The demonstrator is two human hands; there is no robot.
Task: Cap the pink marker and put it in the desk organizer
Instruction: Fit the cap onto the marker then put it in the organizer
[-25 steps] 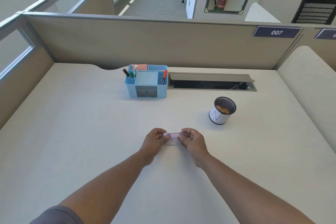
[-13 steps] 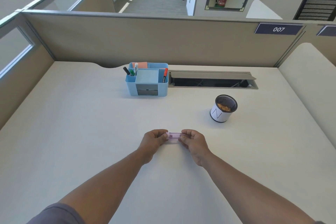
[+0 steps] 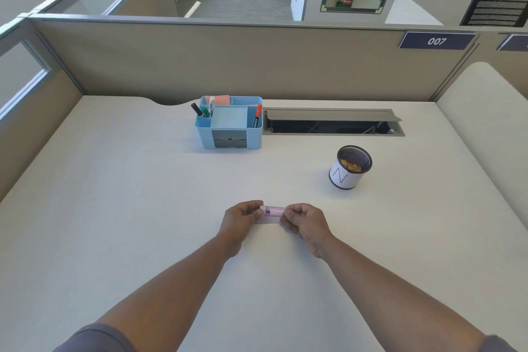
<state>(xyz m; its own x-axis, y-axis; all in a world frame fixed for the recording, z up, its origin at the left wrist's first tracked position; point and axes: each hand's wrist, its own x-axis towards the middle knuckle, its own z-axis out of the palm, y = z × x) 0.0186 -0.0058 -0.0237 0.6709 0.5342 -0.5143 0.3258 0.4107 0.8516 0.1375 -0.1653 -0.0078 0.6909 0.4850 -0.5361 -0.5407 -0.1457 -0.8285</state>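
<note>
Pressing inward since a second ago, the left hand (image 3: pixel 243 216) and right hand (image 3: pixel 304 220) are pinched on the short translucent pink plastic marker (image 3: pixel 273 211), held low above the pale desk (image 3: pixel 114 208); capping looks finished, the blue plastic desk organizer (image 3: pixel 228 138) well apart.

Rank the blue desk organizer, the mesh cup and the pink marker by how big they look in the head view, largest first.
1. blue desk organizer, clearly the largest, though farthest away.
2. mesh cup.
3. pink marker, smallest as seen; both hands cover its ends, so its full length is hidden and its rank against the cup is unsure.
</note>
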